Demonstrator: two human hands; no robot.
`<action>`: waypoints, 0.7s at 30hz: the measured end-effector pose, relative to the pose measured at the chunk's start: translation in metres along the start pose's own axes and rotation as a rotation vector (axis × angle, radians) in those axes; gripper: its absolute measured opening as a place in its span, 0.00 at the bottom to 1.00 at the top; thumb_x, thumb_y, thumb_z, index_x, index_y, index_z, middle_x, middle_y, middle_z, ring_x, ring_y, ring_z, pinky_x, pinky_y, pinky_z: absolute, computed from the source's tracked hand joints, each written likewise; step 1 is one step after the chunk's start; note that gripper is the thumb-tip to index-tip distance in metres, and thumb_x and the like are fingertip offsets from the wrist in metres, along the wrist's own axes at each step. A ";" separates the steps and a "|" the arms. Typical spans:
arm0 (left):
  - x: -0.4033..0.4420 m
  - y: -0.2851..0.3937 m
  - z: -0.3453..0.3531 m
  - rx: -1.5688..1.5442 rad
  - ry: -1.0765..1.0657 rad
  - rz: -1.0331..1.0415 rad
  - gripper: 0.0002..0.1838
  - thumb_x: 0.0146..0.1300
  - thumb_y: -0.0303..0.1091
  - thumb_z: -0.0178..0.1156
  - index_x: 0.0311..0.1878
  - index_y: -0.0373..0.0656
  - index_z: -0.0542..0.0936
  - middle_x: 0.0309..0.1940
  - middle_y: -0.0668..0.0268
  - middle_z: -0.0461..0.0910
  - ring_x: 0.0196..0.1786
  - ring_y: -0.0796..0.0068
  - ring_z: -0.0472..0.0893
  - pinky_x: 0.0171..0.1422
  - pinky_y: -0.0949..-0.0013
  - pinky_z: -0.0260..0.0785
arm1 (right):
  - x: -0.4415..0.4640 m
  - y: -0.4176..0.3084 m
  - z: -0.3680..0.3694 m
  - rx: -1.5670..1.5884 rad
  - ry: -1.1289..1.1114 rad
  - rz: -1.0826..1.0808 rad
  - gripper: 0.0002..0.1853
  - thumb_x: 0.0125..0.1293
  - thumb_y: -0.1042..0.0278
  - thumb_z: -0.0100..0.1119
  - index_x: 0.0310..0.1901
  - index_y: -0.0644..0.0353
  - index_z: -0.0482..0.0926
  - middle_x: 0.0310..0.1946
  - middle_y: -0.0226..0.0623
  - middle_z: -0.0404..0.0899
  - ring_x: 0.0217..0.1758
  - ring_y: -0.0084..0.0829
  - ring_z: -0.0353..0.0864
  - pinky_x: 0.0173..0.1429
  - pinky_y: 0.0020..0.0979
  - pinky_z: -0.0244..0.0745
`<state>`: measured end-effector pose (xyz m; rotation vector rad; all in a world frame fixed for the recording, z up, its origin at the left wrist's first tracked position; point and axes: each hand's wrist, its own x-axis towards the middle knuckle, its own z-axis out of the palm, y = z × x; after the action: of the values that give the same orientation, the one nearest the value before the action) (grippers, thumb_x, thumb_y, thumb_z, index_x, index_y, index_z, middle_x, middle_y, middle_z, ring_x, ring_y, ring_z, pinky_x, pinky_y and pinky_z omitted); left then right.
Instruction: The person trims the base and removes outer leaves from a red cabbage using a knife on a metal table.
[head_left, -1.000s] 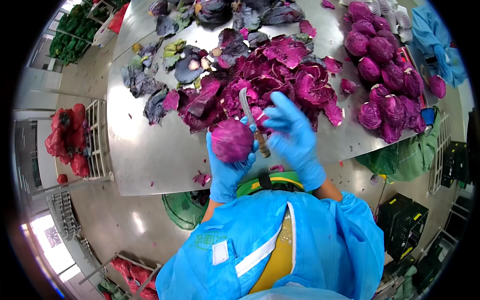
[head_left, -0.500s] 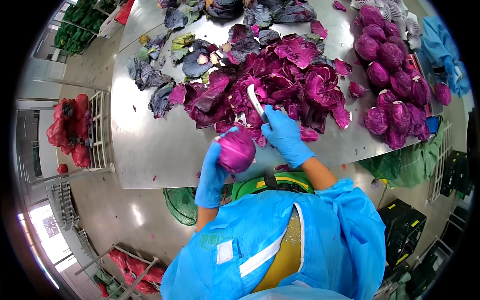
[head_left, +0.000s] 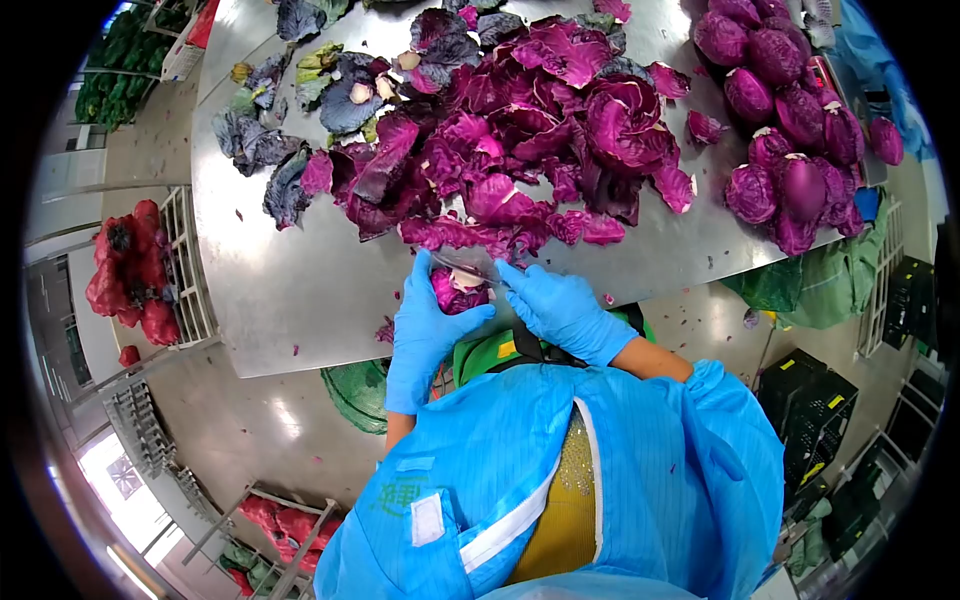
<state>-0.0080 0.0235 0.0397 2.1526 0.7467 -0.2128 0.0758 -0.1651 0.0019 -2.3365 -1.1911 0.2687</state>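
My left hand point(head_left: 425, 330), in a blue glove, holds a small purple cabbage point(head_left: 460, 290) near the table's front edge, its pale cut stem facing up. My right hand point(head_left: 565, 315), also gloved, is closed on a knife point(head_left: 462, 264), whose blurred blade lies across the cabbage at the stem. The knife's handle is hidden in my fingers. Just beyond both hands spreads a heap of loose purple leaves point(head_left: 520, 130). More whole purple cabbages point(head_left: 790, 110) are piled on the right side of the table.
Dark outer leaves point(head_left: 265, 145) lie at the back left of the metal table point(head_left: 330, 290). Red net sacks point(head_left: 135, 270) stand on a rack at the left. Black crates point(head_left: 805, 420) are on the floor at the right, near green netting point(head_left: 830, 285).
My right hand first took up the knife from beside the cabbage, then brought it left onto the cabbage. The cabbage has been turned so its stem end shows.
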 end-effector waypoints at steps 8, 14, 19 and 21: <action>0.021 0.006 -0.010 -0.028 -0.112 -0.212 0.47 0.35 0.57 0.77 0.58 0.39 0.74 0.50 0.53 0.82 0.53 0.59 0.82 0.57 0.60 0.73 | 0.012 -0.007 0.006 -0.257 0.043 -0.087 0.21 0.61 0.59 0.58 0.53 0.62 0.76 0.25 0.35 0.72 0.20 0.29 0.77 0.18 0.34 0.71; 0.029 0.007 -0.012 -0.044 -0.131 -0.203 0.44 0.36 0.56 0.76 0.55 0.39 0.75 0.47 0.53 0.83 0.51 0.58 0.83 0.56 0.60 0.74 | 0.020 -0.004 0.018 -0.377 0.044 -0.078 0.19 0.60 0.55 0.60 0.45 0.61 0.76 0.25 0.34 0.73 0.21 0.29 0.79 0.19 0.32 0.72; 0.032 0.010 -0.012 -0.021 -0.123 -0.183 0.42 0.37 0.56 0.75 0.55 0.40 0.75 0.47 0.53 0.83 0.51 0.56 0.83 0.56 0.59 0.74 | 0.027 0.000 0.025 -0.295 -0.028 -0.050 0.13 0.59 0.64 0.58 0.44 0.58 0.74 0.25 0.33 0.73 0.22 0.30 0.80 0.21 0.32 0.74; 0.031 0.008 -0.010 -0.008 -0.108 -0.183 0.42 0.37 0.55 0.75 0.55 0.41 0.75 0.48 0.52 0.83 0.51 0.55 0.83 0.55 0.58 0.74 | 0.032 0.002 0.029 -0.216 -0.015 -0.057 0.15 0.56 0.58 0.62 0.40 0.58 0.74 0.26 0.35 0.75 0.22 0.30 0.81 0.21 0.33 0.75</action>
<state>0.0208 0.0415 0.0392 2.0484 0.8796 -0.4177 0.0853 -0.1307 -0.0224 -2.4818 -1.3502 0.1442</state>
